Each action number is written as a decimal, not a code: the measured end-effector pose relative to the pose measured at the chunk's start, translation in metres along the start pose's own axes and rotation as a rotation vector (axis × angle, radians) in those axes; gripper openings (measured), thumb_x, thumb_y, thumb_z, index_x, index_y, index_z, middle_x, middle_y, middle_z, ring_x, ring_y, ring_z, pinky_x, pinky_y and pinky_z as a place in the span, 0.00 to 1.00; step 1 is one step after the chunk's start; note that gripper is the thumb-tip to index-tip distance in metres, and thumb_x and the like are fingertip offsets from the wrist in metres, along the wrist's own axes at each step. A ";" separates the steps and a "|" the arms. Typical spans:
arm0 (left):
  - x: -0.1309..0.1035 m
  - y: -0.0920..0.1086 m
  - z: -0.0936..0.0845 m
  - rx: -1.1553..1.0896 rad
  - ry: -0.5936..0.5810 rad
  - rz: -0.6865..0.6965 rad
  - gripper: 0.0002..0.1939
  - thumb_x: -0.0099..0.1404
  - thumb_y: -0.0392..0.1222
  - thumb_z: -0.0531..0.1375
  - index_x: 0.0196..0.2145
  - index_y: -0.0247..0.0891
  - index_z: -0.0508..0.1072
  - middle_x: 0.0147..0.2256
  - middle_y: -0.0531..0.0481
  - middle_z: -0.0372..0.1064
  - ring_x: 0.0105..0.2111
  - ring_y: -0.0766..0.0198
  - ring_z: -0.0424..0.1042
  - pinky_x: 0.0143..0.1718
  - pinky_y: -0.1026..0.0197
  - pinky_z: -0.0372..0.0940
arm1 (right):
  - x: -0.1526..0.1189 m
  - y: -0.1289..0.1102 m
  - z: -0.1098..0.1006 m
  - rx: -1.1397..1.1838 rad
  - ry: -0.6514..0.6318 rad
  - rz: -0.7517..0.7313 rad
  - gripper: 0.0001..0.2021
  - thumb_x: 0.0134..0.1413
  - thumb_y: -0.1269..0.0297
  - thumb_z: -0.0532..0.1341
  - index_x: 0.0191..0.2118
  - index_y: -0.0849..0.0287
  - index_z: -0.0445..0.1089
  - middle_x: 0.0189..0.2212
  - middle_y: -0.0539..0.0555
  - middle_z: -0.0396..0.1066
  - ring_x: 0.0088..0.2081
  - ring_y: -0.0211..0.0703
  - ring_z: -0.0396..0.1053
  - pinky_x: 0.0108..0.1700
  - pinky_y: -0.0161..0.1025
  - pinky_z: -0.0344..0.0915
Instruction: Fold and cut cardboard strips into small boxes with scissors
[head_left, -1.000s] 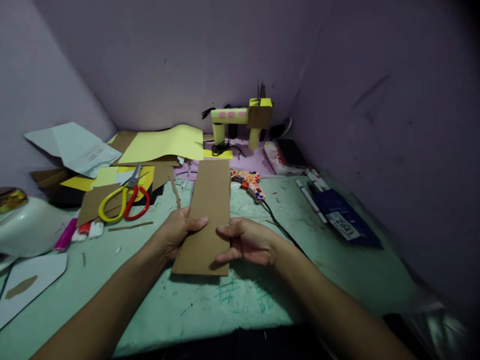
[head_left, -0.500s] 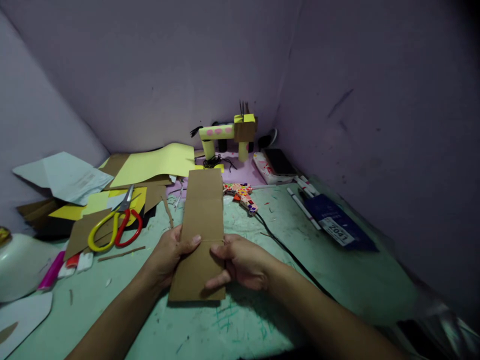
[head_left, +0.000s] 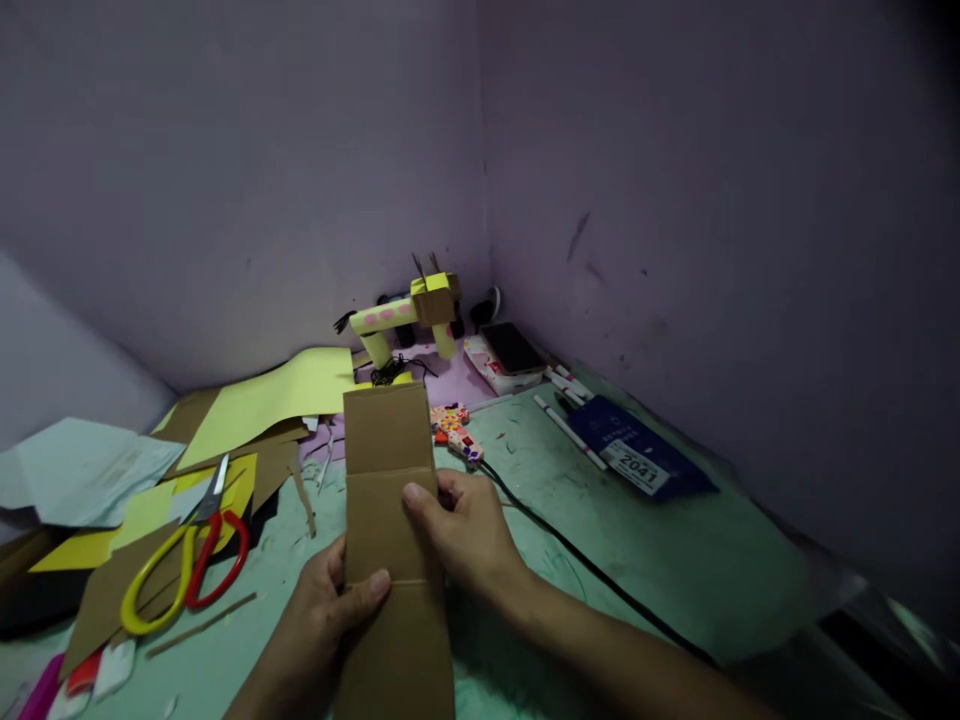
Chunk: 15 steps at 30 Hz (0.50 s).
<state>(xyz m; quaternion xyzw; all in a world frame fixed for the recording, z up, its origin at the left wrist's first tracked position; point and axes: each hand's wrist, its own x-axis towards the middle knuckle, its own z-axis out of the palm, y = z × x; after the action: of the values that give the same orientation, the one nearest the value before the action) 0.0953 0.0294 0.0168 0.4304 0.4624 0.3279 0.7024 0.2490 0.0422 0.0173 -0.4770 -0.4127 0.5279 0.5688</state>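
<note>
L hand [head_left: 324, 612], R hand [head_left: 471, 528], each grip pinching cardbd strip [head_left: 386, 525], btm cut off, underside hidden

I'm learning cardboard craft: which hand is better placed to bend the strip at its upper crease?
The right hand, probably: it holds the cardboard strip just below the upper crease, while the left hand grips lower, near the lower crease.

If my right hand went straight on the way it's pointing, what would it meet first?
The cardboard your right hand holds; beyond it, perhaps the yellow paper, though depth is unclear.
</note>
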 end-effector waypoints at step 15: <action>-0.003 -0.001 0.004 0.010 0.002 0.001 0.25 0.48 0.44 0.69 0.43 0.37 0.69 0.35 0.43 0.76 0.29 0.49 0.75 0.25 0.55 0.67 | 0.002 -0.008 -0.002 -0.014 0.055 -0.031 0.10 0.43 0.60 0.59 0.22 0.63 0.69 0.19 0.51 0.66 0.22 0.37 0.60 0.23 0.34 0.55</action>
<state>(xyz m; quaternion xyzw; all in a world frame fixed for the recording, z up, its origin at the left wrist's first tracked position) 0.0979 0.0249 0.0181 0.4341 0.4645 0.3265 0.6994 0.2529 0.0439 0.0243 -0.4890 -0.4078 0.5027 0.5847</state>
